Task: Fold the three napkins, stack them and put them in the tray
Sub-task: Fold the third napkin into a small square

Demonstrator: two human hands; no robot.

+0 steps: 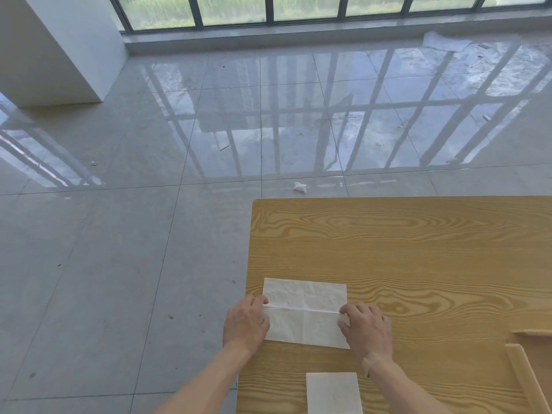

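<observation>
White napkin flat near wooden table's left edge, left hand and right hand pinching its crease ends with curled fingers, folded napkin nearer, tray at right

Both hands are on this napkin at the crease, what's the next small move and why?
Probably lift the near half and fold it over the far half along the crease. The left hand and right hand pinch the open napkin at its middle crease; a folded napkin already lies nearer.
</observation>
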